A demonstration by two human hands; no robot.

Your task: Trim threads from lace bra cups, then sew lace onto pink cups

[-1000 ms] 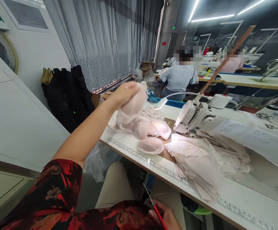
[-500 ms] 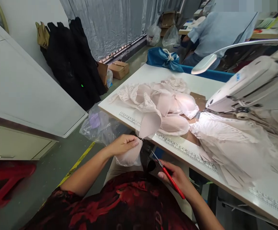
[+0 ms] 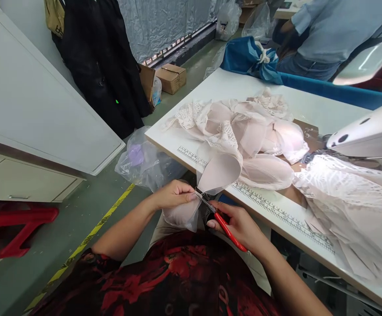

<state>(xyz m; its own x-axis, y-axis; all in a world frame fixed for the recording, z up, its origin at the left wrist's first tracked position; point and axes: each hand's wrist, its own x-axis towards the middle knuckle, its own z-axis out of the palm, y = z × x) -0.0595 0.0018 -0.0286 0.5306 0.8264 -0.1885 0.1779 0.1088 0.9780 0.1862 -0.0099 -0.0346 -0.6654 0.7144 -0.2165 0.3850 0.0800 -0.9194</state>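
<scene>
My left hand (image 3: 173, 194) is closed in a pinch on a pale pink bra cup (image 3: 181, 214) that hangs below the table's front edge. My right hand (image 3: 239, 224) grips red-handled thread snips (image 3: 220, 218), whose tips touch the thread joining that cup to another cup (image 3: 218, 172) draped over the edge. A chain of pink cups with lace (image 3: 240, 131) lies heaped on the white sewing table (image 3: 210, 87). Lace fabric pieces (image 3: 352, 206) spread under the sewing machine head (image 3: 369, 136).
A person in a light blue shirt (image 3: 336, 26) sits beyond the table. A blue bag (image 3: 246, 57) rests at the far edge. Black coats (image 3: 102, 66), cardboard boxes (image 3: 171, 77), a clear plastic bag (image 3: 145, 160) and a red stool (image 3: 9, 228) stand on the floor at left.
My left hand brought the cup down from above the table to my lap. My right hand rose with the snips until their tips met the thread beside the cup. The view tilted down.
</scene>
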